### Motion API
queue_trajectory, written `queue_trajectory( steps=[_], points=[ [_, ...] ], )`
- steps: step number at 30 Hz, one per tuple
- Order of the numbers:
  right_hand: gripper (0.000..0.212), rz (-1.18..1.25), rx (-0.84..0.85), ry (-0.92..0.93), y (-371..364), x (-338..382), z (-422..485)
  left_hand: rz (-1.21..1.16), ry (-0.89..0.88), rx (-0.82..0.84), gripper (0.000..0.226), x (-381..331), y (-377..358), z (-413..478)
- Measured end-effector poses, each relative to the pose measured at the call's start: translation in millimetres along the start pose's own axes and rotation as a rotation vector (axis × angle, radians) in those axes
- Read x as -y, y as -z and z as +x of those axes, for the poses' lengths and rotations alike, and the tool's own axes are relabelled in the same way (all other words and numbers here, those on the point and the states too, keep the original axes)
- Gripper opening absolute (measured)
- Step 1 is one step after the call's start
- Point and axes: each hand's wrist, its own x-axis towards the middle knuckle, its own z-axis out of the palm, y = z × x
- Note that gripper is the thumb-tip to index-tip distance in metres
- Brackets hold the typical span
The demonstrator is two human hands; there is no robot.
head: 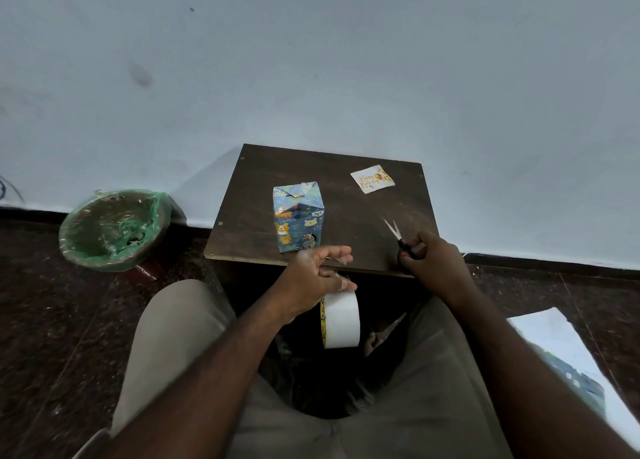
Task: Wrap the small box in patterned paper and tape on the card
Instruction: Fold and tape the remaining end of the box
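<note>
Dark speckled floor runs up to a pale blue wall, and a low wooden table [346,160] stands against it in front of the seated person's knees. Nearest, below the table's front edge and short of the wrapped box [299,219], the left hand [310,278] has its fingers curled round the tape roll [341,320]. The roll hangs from the lower fingers, with what looks like a short clear strip stretched between the fingertips, probably held taut for cutting. To the right of the box, the right hand [434,257] grips the scissors [398,238] by the handles. The blades are parted and point away, which suggests a cut is about to be made. The box stands upright on the table, fully covered in animal-print paper with its top flaps folded down, so the wrapping seems done. Beyond it and to the right, the birthday card [372,178] lies flat and apart from it, not yet taped on. Far left of the box, a bin [104,257] with a green liner sits on the floor. Leftover paper [554,347] lies near right.
</note>
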Motion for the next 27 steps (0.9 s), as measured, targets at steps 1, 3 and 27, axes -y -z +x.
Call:
queue_trajectory(
  steps=[1, 3, 27],
  points=[
    [0.016, -0.012, -0.003, -0.007, -2.9, -0.7, 2.3, 0.002, 0.001, 0.002, 0.055, 0.1, -0.1, -0.1],
    [0.010, -0.040, 0.000, -0.015, -7.6, -0.3, 6.5, 0.009, 0.005, 0.006, 0.056, 0.1, -0.2, -0.2],
    [0.039, 0.486, 0.469, 0.150, -10.0, 62.1, -27.2, -0.137, 0.007, 0.090, 0.055, -6.2, -5.4, -5.5]
  ],
)
